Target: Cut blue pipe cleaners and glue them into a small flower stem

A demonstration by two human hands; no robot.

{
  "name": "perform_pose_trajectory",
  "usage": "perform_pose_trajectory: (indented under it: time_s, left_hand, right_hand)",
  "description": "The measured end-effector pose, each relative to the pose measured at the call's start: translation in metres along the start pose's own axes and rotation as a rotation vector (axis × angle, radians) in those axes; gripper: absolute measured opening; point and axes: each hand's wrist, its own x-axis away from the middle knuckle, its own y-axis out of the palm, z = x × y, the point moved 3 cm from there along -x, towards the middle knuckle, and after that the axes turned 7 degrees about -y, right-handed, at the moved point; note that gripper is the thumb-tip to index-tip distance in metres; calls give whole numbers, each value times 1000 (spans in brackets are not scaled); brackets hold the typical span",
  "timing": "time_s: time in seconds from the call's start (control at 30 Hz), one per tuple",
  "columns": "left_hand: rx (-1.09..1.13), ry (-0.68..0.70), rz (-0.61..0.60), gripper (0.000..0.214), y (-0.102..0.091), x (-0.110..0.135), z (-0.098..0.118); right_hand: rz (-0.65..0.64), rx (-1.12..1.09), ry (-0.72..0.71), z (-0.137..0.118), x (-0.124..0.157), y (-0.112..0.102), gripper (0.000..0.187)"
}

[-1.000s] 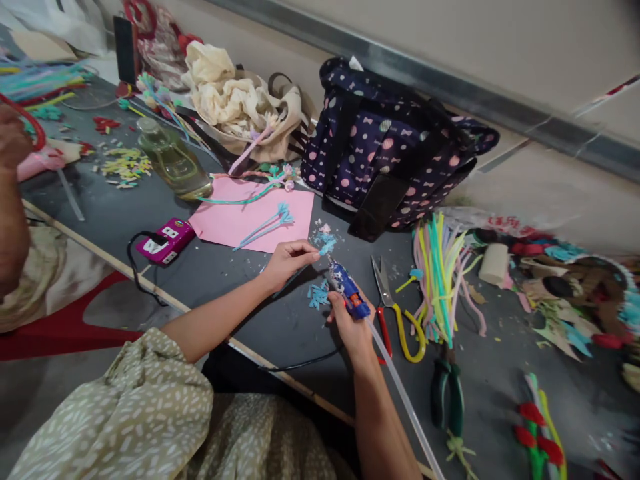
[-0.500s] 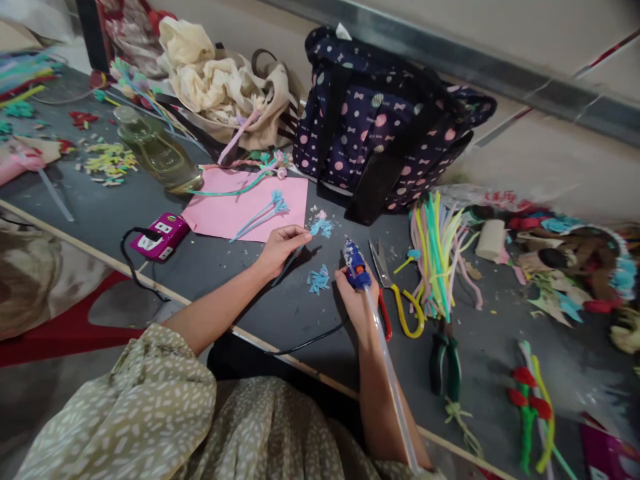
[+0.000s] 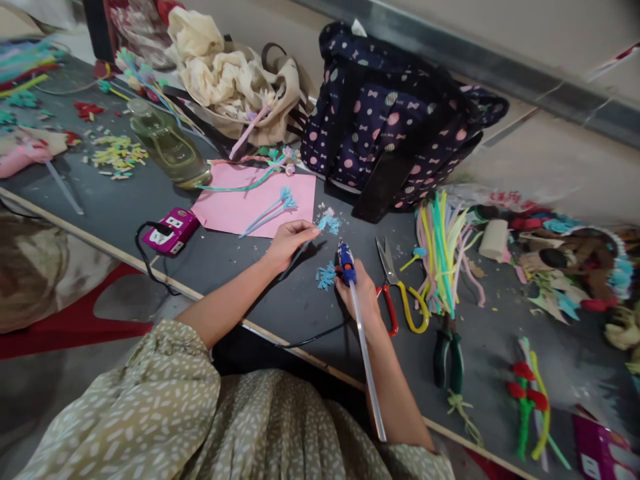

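Note:
My right hand (image 3: 361, 293) is wrapped round a blue glue gun (image 3: 346, 263). A long clear glue stick (image 3: 367, 353) sticks out of its back toward me. The gun's nozzle points away from me toward a blue pipe-cleaner flower (image 3: 327, 223). My left hand (image 3: 290, 241) pinches that flower's thin stem just above the grey table (image 3: 240, 267). A small pile of blue trimmings (image 3: 326, 275) lies between my hands.
Scissors with red and yellow handles (image 3: 400, 293) lie right of the gun, then a bundle of pastel pipe cleaners (image 3: 443, 257) and green pliers (image 3: 449, 357). A polka-dot bag (image 3: 395, 120) stands behind. A pink sheet (image 3: 255, 203), a pink power strip (image 3: 170, 231) and a bottle (image 3: 167, 143) lie to the left.
My right hand has turned the glue gun so it points straight away from me, a little right of the flower. The left hand stays on the stem. A person's arm at far left is out of view.

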Motion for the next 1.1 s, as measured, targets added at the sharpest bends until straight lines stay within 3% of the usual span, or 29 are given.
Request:
perform_pose_trajectory:
  time_s: [0.23, 0.47, 0.6, 0.83, 1.1]
  left_hand:
    - [11, -16, -14, 24, 0, 0, -2]
    - [30, -39, -54, 24, 0, -3, -6]
    - [21, -100, -157, 26, 6, 1, -10]
    - [31, -183, -339, 23, 17, 15, -12]
    - [37, -217, -439, 20, 24, 21, -13]
  right_hand:
    - [5, 42, 27, 2, 0, 2, 15]
    - [241, -188, 52, -1, -2, -3, 19]
    - [346, -427, 88, 1, -1, 1, 23]
    - [382, -737, 165, 0, -1, 8, 25]
    - [398, -874, 160, -7, -3, 7, 24]
